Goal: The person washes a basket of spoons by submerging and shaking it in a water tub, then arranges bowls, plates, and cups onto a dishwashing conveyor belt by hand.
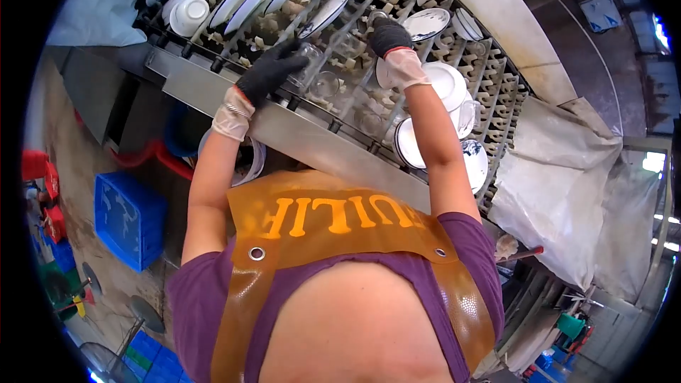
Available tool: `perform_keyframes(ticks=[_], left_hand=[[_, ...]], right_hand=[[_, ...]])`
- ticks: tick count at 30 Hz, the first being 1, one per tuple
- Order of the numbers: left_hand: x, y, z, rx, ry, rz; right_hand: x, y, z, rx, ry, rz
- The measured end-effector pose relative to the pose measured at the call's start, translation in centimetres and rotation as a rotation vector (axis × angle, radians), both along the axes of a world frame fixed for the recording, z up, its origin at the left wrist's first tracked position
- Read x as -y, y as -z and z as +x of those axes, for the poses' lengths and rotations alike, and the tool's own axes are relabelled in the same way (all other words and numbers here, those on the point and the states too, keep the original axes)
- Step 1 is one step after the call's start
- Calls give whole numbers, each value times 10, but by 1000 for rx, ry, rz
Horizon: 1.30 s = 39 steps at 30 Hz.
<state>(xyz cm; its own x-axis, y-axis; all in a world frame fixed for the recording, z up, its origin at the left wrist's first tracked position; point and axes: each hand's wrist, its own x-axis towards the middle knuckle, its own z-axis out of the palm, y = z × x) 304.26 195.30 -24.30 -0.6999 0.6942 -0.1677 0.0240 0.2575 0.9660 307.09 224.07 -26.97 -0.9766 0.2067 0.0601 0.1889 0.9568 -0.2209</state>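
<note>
My left hand (273, 71), in a black glove, has its fingers stretched apart at the side of a clear drinking glass (309, 64); the fingertips appear to touch it. My right hand (389, 37), gloved the same way, is curled farther back over the rack, closed around what looks like another clear glass, mostly hidden by the fingers. Several glasses, among them a low clear one (325, 85), stand on the pegged rack belt (496, 92) between my hands. White plates (445, 85) lie beneath and beside my right forearm. A patterned oval dish (426, 23) rests right of that hand.
Upright plates (234, 1) and white bowls (189, 15) fill the rack's far left. A metal edge (284, 142) runs between me and the belt. Below it are a round tub (252, 163) and a blue crate (129, 220). Plastic sheeting (553, 177) hangs at right.
</note>
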Motion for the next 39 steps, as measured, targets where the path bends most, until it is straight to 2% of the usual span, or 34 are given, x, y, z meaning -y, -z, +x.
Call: perform_keyframes(ticks=[1, 2, 4, 5, 6, 7, 8, 10, 11, 13, 15, 16, 17, 18, 19, 22, 23, 24, 26, 27, 28, 29, 30, 32, 33, 34, 36, 37, 38, 39], left_hand=[[16, 23, -16, 38, -6, 168], [24, 27, -22, 27, -37, 277], [33, 21, -29, -78, -151, 408], [32, 11, -28, -123, -207, 403], [25, -12, -19, -140, -266, 346], [18, -34, -11, -154, -322, 288], [9, -28, -9, -240, -374, 220], [1, -6, -16, -599, -350, 1], [-1, -4, -13, -605, -343, 1], [-5, -4, 0, -683, -195, -444], [-1, 12, 0, -671, -173, -447], [0, 17, -2, -655, -156, -451], [1, 16, 0, -554, -175, -287], [4, 18, 1, -549, -174, -289], [4, 20, 0, -599, -222, -271], [-3, 11, 11, -623, -346, -142], [-4, 14, 15, -573, -383, -40], [-3, 16, 19, -522, -421, 62], [-9, 11, 34, -458, -452, 103], [-10, 18, 39, -652, -394, 19], [-11, 22, 38, -1114, -256, -151], [-11, 25, 37, -1613, -217, -278], [-14, 28, 39, -1618, -222, -275], [-22, 0, 68, 10, -349, 134], [-23, -4, 76, -7, -385, 210], [-20, -1, 77, -7, -388, 211], [-14, 14, 81, 22, -451, 268], [-12, 22, 81, 108, -476, 364], [-10, 18, 85, 111, -467, 359], [-7, 10, 91, -13, -450, 305]], right_hand=[[5, -14, 12, -72, 34, 155], [11, -23, 22, -79, 35, 158], [23, -32, 44, -111, -172, -211], [37, -29, 56, -128, -297, -307], [58, -24, 68, -143, -417, -410], [82, -23, 83, -201, -478, -268], [100, -23, 91, -264, -537, -122], [112, -9, 90, -234, -481, -62], [115, -4, 89, -199, -429, 2], [111, 0, 82, -128, -405, -46], [103, -1, 77, -51, -383, -96], [94, -4, 74, -158, -406, -166], [84, -4, 72, -260, -430, -240], [72, -1, 63, -98, -301, -804], [63, 4, 53, -98, -302, -804], [36, 13, 24, -77, -306, -82], [38, -8, 18, -89, -110, -104], [38, -22, 23, -316, -119, -70], [38, -34, 11, -491, -273, -51], [43, -36, 7, -489, -275, -53], [50, -38, 2, -373, -258, 106], [51, -40, -2, -260, -240, 267], [46, -37, -8, -266, -241, 271], [36, -26, -17, -57, -188, 29], [34, -36, -11, 63, -117, -24], [30, -34, -6, 63, -120, -23], [20, -18, 10, -30, -162, 54], [11, 0, 22, -189, -180, 218], [-5, -4, 19, 150, -215, 148], [-25, -5, 30, 109, -202, 130]])
